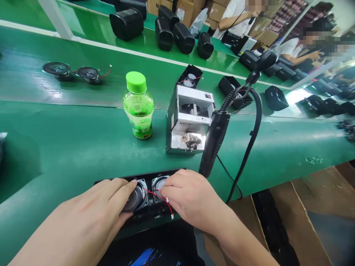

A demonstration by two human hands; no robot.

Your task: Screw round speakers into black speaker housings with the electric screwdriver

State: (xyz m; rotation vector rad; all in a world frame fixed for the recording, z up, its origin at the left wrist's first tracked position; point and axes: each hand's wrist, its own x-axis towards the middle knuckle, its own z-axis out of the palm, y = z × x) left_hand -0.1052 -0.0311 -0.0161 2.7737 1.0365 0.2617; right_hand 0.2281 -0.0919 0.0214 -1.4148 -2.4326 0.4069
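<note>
A long black speaker panel (155, 213) lies at the near edge of the green bench, with two round speaker drivers in it. My left hand (94, 207) is closed around the left speaker driver (135, 199), thumb below and fingers over its top. Over the right speaker driver (158, 183), my right hand (191, 195) has its fingers bent onto the magnet side, hiding much of it. Red wires (169, 210) with small white plugs run between the drivers and hang beside my right fingers. Both drivers sit magnet side up.
A green-capped bottle (138, 111) and a metal screw feeder (191, 122) stand beyond the panel. An electric screwdriver (215, 142) hangs right, its thick cable looping down. Two loose speakers (88, 74) lie farther back. Black housings (127, 24) and two people are across the line; cardboard (307, 210) stands lower right.
</note>
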